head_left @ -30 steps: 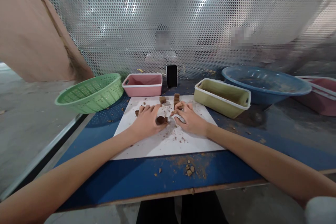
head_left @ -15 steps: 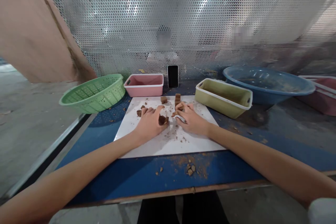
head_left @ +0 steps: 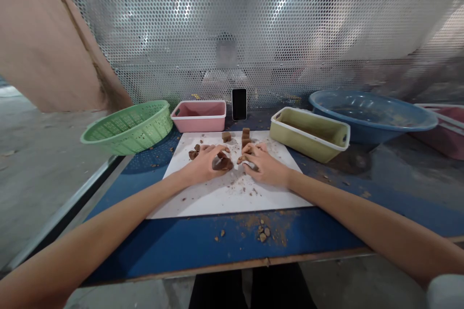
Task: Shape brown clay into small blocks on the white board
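Note:
My left hand (head_left: 203, 165) is curled round a dark brown clay lump (head_left: 224, 163), thumb and forefinger on either side of it, above a white board (head_left: 203, 203). Opposite it, my right hand (head_left: 268, 166) is half curled with a gap between thumb and forefinger, and no object shows in that gap. Its fingertips are smeared brown. Just beyond its fingers stands a small stack of brown clay blocks (head_left: 245, 136); whether they touch is unclear. A single brown block (head_left: 226, 136) sits left of the stack. Brown chunks (head_left: 193, 154) lie beside my left knuckles.
Behind the board are a green basket (head_left: 145, 130), a pink bin (head_left: 199, 124), an upright phone (head_left: 239, 105), a yellow-green bin (head_left: 308, 141) and a blue basin (head_left: 373, 128). A perforated metal panel (head_left: 163, 34) closes the back. Pebbles (head_left: 264, 232) and crumbs lie on the blue table (head_left: 163, 246).
My left hand has shifted slightly, its forefinger now arching farther over the clay lump. My right hand stays almost in place, its thumb and forefinger a little rounder.

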A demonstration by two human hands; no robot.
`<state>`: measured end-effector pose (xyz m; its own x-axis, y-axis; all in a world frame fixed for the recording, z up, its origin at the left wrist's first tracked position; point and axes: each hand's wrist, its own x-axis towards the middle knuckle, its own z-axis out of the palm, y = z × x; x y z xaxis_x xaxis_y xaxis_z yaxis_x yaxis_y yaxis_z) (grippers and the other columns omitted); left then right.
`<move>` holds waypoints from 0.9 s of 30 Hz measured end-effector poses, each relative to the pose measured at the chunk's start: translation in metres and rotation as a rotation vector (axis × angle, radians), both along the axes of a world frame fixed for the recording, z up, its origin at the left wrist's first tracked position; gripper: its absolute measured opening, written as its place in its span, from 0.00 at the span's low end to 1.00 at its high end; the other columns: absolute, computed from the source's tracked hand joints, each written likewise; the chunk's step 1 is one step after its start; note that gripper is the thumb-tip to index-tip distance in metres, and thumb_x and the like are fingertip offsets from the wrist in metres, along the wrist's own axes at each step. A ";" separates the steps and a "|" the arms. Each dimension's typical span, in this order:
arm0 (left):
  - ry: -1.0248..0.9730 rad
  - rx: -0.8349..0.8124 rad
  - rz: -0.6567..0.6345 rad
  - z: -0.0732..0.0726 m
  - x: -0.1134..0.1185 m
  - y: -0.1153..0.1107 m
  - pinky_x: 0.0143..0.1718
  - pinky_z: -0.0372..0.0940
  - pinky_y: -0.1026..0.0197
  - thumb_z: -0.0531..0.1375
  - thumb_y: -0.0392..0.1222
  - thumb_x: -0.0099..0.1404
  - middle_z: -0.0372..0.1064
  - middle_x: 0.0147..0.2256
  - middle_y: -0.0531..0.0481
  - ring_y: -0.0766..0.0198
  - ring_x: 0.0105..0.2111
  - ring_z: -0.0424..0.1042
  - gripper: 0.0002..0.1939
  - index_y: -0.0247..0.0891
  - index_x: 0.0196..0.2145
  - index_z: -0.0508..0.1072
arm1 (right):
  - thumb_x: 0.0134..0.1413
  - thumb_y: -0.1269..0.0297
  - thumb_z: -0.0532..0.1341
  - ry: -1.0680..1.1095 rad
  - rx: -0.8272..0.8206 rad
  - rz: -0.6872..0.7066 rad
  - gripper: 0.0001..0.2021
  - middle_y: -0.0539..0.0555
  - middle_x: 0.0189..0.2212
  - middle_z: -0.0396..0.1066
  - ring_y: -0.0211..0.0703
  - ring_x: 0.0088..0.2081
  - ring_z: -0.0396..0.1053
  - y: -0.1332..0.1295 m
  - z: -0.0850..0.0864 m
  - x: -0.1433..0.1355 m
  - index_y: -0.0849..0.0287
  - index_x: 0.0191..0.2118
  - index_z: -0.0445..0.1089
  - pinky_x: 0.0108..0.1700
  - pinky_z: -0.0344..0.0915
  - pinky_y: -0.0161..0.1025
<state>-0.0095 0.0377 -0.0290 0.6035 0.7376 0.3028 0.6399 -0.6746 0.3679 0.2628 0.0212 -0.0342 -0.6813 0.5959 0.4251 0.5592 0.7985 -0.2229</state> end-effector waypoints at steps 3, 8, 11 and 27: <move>0.031 0.009 0.017 -0.001 -0.003 0.001 0.62 0.56 0.40 0.65 0.57 0.65 0.76 0.49 0.42 0.46 0.53 0.73 0.27 0.43 0.57 0.71 | 0.71 0.66 0.56 0.004 -0.008 -0.003 0.10 0.62 0.52 0.70 0.56 0.57 0.66 -0.001 0.001 0.000 0.56 0.49 0.74 0.60 0.58 0.59; 0.048 -0.001 0.055 0.002 -0.004 -0.001 0.62 0.57 0.40 0.66 0.61 0.64 0.76 0.49 0.41 0.44 0.55 0.70 0.31 0.43 0.58 0.71 | 0.73 0.62 0.55 -0.027 -0.048 -0.011 0.13 0.62 0.52 0.68 0.57 0.58 0.65 -0.002 0.004 -0.001 0.56 0.53 0.75 0.61 0.58 0.60; 0.040 -0.013 0.060 0.006 -0.002 -0.004 0.62 0.57 0.40 0.66 0.61 0.65 0.77 0.48 0.43 0.44 0.55 0.70 0.31 0.44 0.59 0.70 | 0.74 0.60 0.55 -0.076 -0.047 -0.006 0.15 0.63 0.54 0.66 0.59 0.60 0.63 -0.001 0.005 -0.003 0.54 0.58 0.74 0.61 0.58 0.61; 0.006 -0.014 0.080 0.007 0.000 -0.007 0.59 0.58 0.41 0.67 0.59 0.64 0.79 0.46 0.44 0.44 0.53 0.71 0.29 0.43 0.57 0.70 | 0.76 0.59 0.52 -0.106 -0.074 -0.013 0.21 0.62 0.59 0.62 0.60 0.64 0.58 0.002 0.001 -0.005 0.45 0.69 0.64 0.64 0.56 0.66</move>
<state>-0.0095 0.0311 -0.0219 0.5442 0.7876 0.2890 0.6938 -0.6162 0.3728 0.2583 0.0235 -0.0332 -0.7124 0.6318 0.3055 0.5926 0.7748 -0.2203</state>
